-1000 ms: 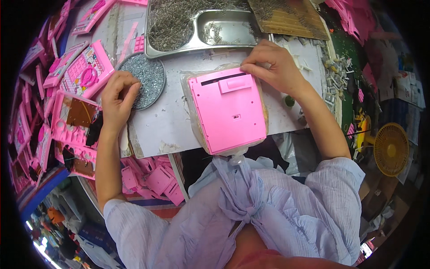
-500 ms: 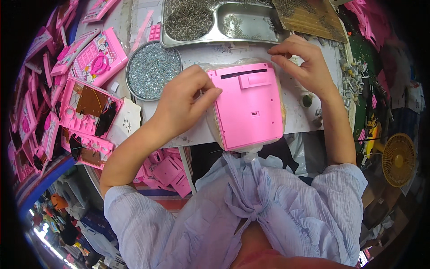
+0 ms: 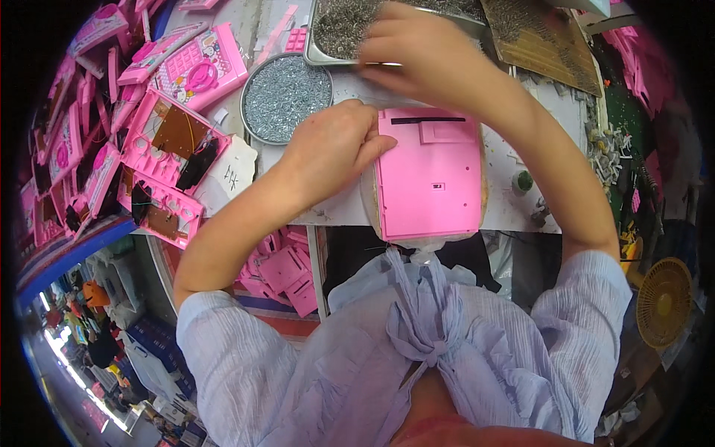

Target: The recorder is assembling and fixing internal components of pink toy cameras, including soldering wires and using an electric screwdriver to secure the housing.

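A flat pink plastic casing (image 3: 428, 179) lies on a padded, plastic-wrapped support in front of me, its slot and small raised panel at the far end. Closed at its upper left corner is my left hand (image 3: 335, 141), the thumb touching the casing and the curled fingers partly hidden. My right hand (image 3: 424, 52) is above the near edge of the metal tray (image 3: 320, 56), beyond the casing; its fingers are smeared by motion. Small dark metal parts, seemingly springs, fill the tray's left compartment. A round tin of small silvery screws (image 3: 287, 97) stands left of my left hand.
Pink toy casings (image 3: 201, 67) are heaped at the left, beside opened shells with brown boards (image 3: 179, 134). A brown board with scattered metal bits (image 3: 540, 41) lies at the far right. More pink parts (image 3: 287, 276) sit below the table edge. A yellow fan (image 3: 664, 302) stands right.
My right hand has swept left from beside the casing's upper right corner to the tray. My left hand stays at the casing's upper left corner. The whole view has shifted slightly.
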`<state>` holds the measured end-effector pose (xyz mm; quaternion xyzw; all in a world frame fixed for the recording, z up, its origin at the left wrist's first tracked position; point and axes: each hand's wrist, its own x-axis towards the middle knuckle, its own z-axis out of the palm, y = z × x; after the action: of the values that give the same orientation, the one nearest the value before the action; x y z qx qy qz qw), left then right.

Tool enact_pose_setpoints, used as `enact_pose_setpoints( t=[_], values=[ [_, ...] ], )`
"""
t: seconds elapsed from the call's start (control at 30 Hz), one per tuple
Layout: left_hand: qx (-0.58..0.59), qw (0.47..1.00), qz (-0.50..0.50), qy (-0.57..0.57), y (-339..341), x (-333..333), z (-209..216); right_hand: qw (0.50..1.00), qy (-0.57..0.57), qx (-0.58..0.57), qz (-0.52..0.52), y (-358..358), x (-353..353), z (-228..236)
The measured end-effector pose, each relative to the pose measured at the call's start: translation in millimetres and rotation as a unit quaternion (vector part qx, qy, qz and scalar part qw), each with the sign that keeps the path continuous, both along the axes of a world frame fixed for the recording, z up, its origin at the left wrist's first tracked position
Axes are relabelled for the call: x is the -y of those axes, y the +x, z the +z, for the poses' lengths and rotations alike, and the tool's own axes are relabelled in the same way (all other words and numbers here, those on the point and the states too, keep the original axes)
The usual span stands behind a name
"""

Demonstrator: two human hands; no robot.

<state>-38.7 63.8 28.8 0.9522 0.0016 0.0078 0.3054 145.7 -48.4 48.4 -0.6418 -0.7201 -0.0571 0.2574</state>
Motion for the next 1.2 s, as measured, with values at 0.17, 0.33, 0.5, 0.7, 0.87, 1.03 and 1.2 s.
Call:
enact_pose_setpoints(
  t=[0.17, 0.33, 0.5, 0.7, 0.87, 1.03, 1.2],
  values=[
    [0.044, 0.998, 0.048, -0.003, -31.5, 10.1, 3.7, 0.972, -0.081, 0.217, 0.051, -27.2, -91.3, -30.8],
    [0.105, 0.982, 0.096, -0.126, -48.1, 43.0, 2.5, 0.968, -0.145, 0.204, 0.030, -35.7, -105.3, -34.9],
    [0.185, 0.977, 0.078, -0.069, -22.7, 76.4, -7.8, 0.969, -0.159, 0.189, 0.022, -42.2, -104.4, -36.8],
    [0.241, 0.968, 0.068, 0.027, 11.0, 102.1, -14.9, 0.980, -0.122, 0.160, -0.009, -35.8, -103.4, -27.9],
    [0.241, 0.963, 0.058, 0.104, 14.3, 107.3, -20.4, 0.996, 0.059, 0.052, -0.040, -10.6, -48.1, -6.1],
    [0.220, 0.968, 0.056, 0.104, 7.5, 109.2, -15.8, 0.992, 0.062, -0.075, -0.077, -4.8, 106.2, 16.8],
    [0.243, 0.959, 0.146, 0.028, -20.1, 38.9, -17.8, 0.972, 0.028, -0.194, -0.127, -50.7, 183.9, -19.1]
  ],
)
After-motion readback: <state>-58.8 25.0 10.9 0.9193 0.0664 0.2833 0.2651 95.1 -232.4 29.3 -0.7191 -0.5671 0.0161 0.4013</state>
